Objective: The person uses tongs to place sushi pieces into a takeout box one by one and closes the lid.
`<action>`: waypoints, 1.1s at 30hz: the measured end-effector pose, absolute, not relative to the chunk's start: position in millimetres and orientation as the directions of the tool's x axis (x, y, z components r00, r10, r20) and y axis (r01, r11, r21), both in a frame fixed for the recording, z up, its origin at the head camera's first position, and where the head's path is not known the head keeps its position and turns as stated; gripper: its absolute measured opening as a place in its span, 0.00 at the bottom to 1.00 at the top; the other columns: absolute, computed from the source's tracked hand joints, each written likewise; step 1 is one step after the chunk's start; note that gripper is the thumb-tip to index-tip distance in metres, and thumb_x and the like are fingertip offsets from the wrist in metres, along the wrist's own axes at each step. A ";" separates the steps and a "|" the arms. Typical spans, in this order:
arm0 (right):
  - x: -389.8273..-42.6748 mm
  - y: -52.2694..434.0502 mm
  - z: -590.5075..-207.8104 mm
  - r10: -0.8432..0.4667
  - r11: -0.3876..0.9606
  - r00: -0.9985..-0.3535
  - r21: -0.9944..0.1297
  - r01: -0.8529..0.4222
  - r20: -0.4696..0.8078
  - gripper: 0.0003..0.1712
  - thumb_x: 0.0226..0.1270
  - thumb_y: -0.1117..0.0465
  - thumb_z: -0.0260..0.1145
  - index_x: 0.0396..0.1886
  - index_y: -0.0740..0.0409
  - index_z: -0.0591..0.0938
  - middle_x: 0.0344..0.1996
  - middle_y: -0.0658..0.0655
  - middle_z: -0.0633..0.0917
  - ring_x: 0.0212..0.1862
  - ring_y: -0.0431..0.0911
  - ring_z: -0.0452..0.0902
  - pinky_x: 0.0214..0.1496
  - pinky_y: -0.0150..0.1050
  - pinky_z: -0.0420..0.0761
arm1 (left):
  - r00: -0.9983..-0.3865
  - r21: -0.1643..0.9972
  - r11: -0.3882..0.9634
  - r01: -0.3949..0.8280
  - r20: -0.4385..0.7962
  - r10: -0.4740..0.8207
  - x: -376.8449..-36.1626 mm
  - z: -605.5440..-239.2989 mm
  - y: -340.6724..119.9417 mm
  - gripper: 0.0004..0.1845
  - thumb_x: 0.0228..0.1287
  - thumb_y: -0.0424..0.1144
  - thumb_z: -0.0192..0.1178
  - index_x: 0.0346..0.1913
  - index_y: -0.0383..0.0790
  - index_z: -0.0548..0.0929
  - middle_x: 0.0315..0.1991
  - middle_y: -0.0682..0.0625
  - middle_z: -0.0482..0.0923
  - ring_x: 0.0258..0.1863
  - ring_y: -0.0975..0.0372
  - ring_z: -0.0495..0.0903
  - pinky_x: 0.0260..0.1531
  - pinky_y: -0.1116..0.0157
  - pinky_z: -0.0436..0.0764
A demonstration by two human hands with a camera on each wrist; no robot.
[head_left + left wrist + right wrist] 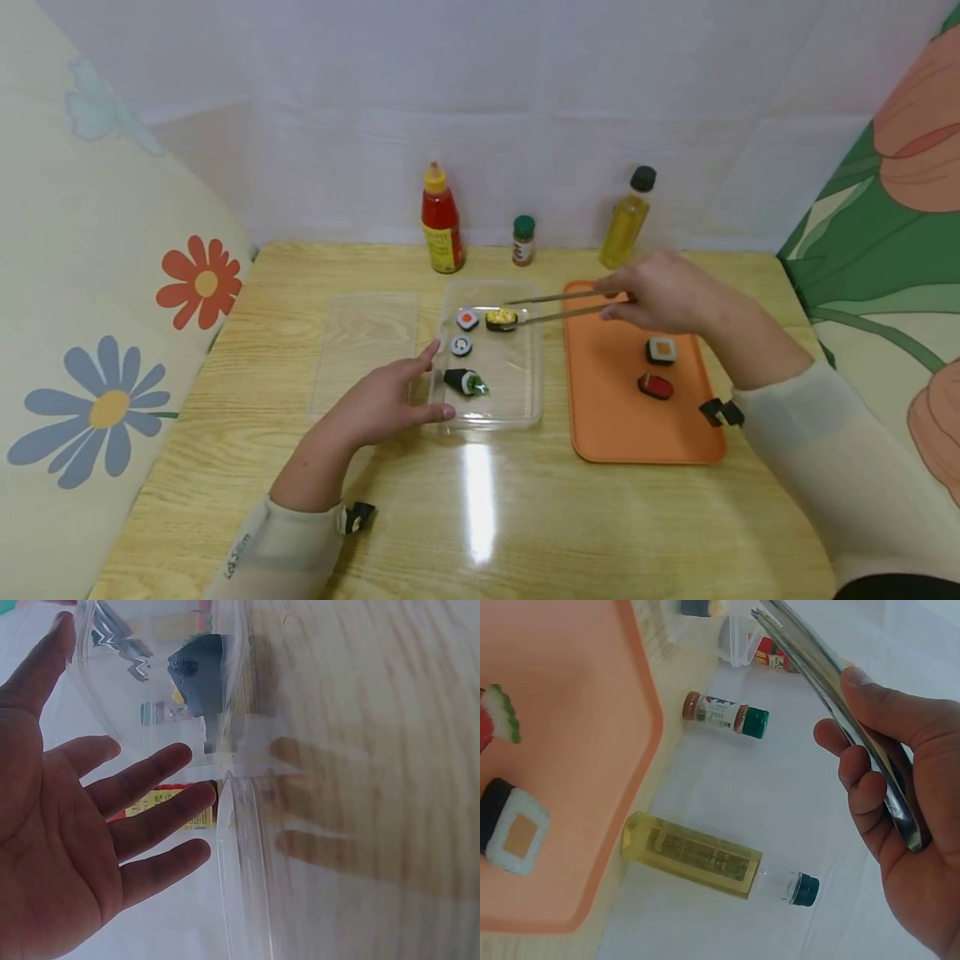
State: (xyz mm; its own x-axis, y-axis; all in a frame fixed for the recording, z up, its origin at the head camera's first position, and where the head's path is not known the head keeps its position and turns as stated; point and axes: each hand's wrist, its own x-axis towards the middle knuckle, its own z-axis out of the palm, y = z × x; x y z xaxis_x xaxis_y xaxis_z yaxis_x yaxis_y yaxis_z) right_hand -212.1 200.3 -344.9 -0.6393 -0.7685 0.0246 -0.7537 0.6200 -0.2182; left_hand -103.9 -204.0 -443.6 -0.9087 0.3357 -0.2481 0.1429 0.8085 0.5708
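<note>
Two hands: right grips tongs; left spreads beside clear container.

It looks like a staged set dressed as a kitchen corner: white cloth spans the top of the frame, flower-printed panels flank both sides, and condiment bottles line the wood-grain table's upper edge.

The tongs are smooth, shiny metal; the box is clear, glossy plastic; the tray is smooth, matt plastic. The table has glossy wood grain; the backdrop is creased, matt cloth.
</note>
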 end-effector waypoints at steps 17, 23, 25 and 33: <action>-194.8 225.5 -364.2 -0.745 0.601 -0.650 -0.275 -0.751 0.147 0.21 0.72 0.55 0.73 0.60 0.59 0.87 0.45 0.56 0.91 0.25 0.34 0.80 0.31 0.40 0.82 | -0.905 0.569 0.811 0.133 -0.264 0.333 -104.3 -441.6 -203.9 0.62 0.54 0.76 0.67 0.85 0.53 0.50 0.71 0.42 0.74 0.75 0.45 0.66 0.72 0.41 0.65; -189.0 230.9 -372.4 -0.734 0.594 -0.649 -0.275 -0.756 0.198 0.21 0.70 0.56 0.74 0.59 0.60 0.87 0.48 0.57 0.91 0.27 0.37 0.82 0.31 0.40 0.82 | -0.906 0.570 0.810 0.136 -0.259 0.335 -104.5 -442.3 -204.2 0.62 0.54 0.76 0.67 0.85 0.53 0.50 0.71 0.42 0.74 0.75 0.44 0.66 0.72 0.40 0.65; -188.2 232.8 -375.7 -0.732 0.588 -0.645 -0.275 -0.761 0.219 0.21 0.69 0.56 0.75 0.58 0.60 0.87 0.47 0.56 0.91 0.23 0.34 0.78 0.28 0.38 0.80 | -0.905 0.571 0.809 0.138 -0.259 0.337 -104.5 -442.8 -204.1 0.62 0.55 0.76 0.66 0.85 0.52 0.50 0.71 0.41 0.74 0.75 0.44 0.66 0.72 0.40 0.65; -183.0 242.7 -384.3 -0.714 0.575 -0.642 -0.288 -0.766 0.281 0.20 0.66 0.59 0.77 0.57 0.59 0.88 0.41 0.53 0.91 0.22 0.30 0.74 0.24 0.33 0.77 | -0.906 0.569 0.810 0.137 -0.258 0.335 -104.2 -442.3 -204.4 0.62 0.55 0.75 0.67 0.85 0.52 0.50 0.71 0.41 0.74 0.75 0.44 0.66 0.72 0.40 0.65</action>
